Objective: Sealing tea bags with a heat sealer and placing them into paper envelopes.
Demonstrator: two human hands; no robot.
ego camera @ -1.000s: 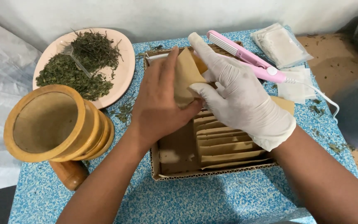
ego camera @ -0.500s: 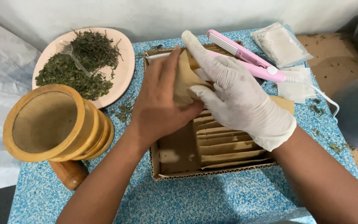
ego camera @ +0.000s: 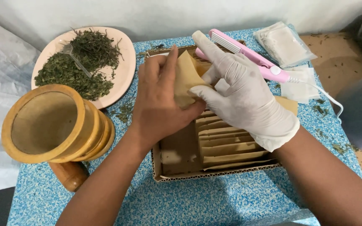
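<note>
Hands: I saw bare left hand [ego camera: 158,104] and white-gloved right hand [ego camera: 241,94] together pinching tan paper sachet [ego camera: 187,77].
Risk: loose grip might have dropped it into shallow cardboard tray [ego camera: 181,155].

Both hands are on one brown paper pouch [ego camera: 186,79] over the cardboard tray [ego camera: 214,173] of pouches: bare left hand [ego camera: 160,104] and gloved right hand [ego camera: 241,94] pinching it. Wooden mortar [ego camera: 51,123] sits near the table's left edge, herb plate [ego camera: 124,75] at the far-left corner.

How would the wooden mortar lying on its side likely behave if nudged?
The wooden mortar lies on its side on the blue speckled table, so its round, ringed body would probably roll. It looks thick-walled, likely heavy and rigid. The pestle tucked under it might check the roll.
</note>
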